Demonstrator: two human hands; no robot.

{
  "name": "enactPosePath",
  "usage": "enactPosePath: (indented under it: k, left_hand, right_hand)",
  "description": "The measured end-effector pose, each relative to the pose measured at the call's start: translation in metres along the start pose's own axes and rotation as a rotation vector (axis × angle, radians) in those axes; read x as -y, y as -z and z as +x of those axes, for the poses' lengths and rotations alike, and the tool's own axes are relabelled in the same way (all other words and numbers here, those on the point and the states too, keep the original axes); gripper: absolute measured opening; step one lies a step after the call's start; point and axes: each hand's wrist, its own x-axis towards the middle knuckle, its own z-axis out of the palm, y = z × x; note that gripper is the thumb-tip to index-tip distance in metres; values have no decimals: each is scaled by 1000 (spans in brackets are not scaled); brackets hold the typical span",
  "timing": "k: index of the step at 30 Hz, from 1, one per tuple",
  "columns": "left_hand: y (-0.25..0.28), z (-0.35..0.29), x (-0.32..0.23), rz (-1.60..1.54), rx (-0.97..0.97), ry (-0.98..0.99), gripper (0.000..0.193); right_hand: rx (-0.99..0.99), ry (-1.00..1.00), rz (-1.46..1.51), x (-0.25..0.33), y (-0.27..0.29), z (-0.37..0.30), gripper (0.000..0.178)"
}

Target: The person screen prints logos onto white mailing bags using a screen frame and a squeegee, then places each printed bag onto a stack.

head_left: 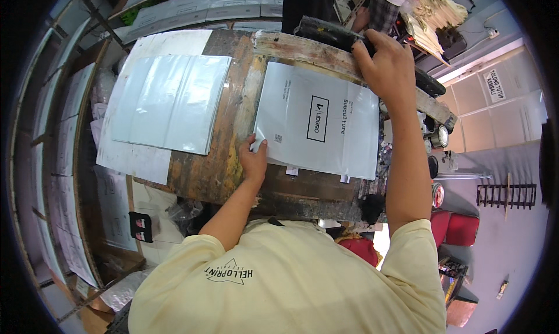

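A white plastic mailing bag [303,110] with black print lies flat on a paint-stained wooden worktable [201,180]. My left hand [254,159] pinches its near left corner, which lifts and creases slightly. Beyond the bag's far edge runs a stained wooden frame bar [308,46]. My right hand [389,66] is curled over this bar near the bag's far right corner; its outer fingers are partly hidden. Behind the bar lies a dark rod-like piece [326,32]. To the left, a stack of blank white plastic bags [174,98] rests on a white sheet [137,159].
Racks [75,188] holding printed bags stand along the left, with another rack [198,8] at the back. Paint cans [439,137] sit beyond the table's right end. Two other people stand at the far side, near a pile of pale cloth [434,20]. A red chair [463,228] is at right.
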Motion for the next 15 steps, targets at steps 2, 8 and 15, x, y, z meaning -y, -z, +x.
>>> enactPosePath:
  k: [2,8,15]
  left_hand:
    - [11,8,-4,21,46,12,43]
    - [35,19,-31,175,294,21,30]
    - [37,25,-36,472,392,-213,19]
  right_hand:
    - [9,-45,8,1,0,-6,45]
    - [34,-34,-1,-2,0,-5,47]
    - [10,-26,1,-10,-2,4,44]
